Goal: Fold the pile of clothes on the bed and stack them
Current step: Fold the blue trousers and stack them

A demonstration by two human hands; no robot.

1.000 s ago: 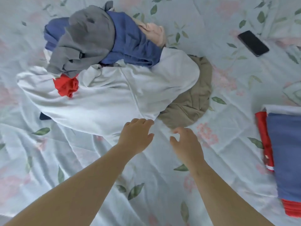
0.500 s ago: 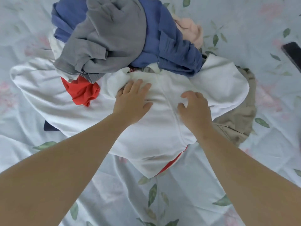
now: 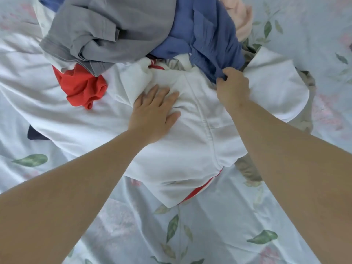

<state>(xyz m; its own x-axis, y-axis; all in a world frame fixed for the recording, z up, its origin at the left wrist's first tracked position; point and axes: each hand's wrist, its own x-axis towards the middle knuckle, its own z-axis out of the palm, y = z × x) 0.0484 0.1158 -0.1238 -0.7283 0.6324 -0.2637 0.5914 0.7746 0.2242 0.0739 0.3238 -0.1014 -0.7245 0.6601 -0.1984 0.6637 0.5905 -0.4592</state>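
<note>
The right hand is pinching the hem of the crumpled blue cloth garment.
The left hand is still pressing flat, fingers spread, on the white cloth garment lying on the flower-print bed; the right hand is no longer resting beside it.

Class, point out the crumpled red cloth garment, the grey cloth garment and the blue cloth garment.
crumpled red cloth garment (image 3: pixel 82 86), head view, bunched middle.
grey cloth garment (image 3: pixel 118 25), head view, broad top fold.
blue cloth garment (image 3: pixel 207 40), head view, wrinkled middle.

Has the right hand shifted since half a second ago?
Yes. The right hand went up the crumpled white garment, away from the person, and now pinches the blue cloth garment's hem.
</note>
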